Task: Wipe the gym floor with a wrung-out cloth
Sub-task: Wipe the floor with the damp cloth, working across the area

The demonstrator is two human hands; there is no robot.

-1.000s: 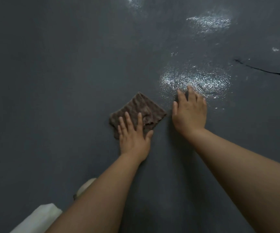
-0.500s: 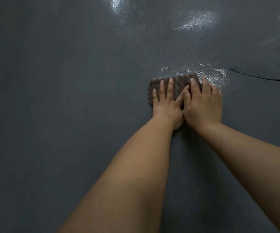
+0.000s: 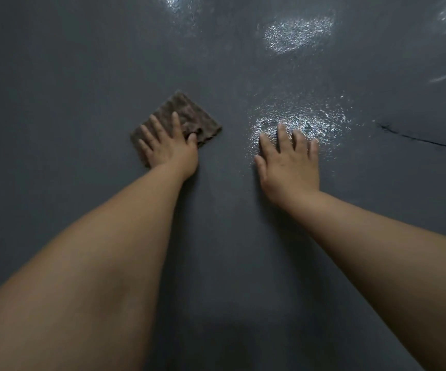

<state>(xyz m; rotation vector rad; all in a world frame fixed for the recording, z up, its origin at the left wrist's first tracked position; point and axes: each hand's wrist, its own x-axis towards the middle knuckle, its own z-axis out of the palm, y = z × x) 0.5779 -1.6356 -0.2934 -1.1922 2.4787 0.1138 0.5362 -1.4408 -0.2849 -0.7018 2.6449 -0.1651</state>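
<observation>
The folded cloth, probably soft, light and limp, lies pressed flat beneath the straight fingers of the left hand; the right hand rests flat with straight fingers on the floor, grasping nothing.

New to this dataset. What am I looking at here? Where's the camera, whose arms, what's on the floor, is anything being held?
There is no robot: these are a person's two bare arms, filmed by one wide-angle camera worn on the head and looking forward and down. The dark grey surface is the gym floor. The left hand lies flat, fingers spread, pressing a brown cloth against the floor; nothing is gripped or lifted. The right hand rests flat on the bare floor, apart from the cloth, its fingertips at the edge of a glistening wet patch. More shiny patches lie farther ahead. A thin dark crack runs across the floor at the right.
</observation>
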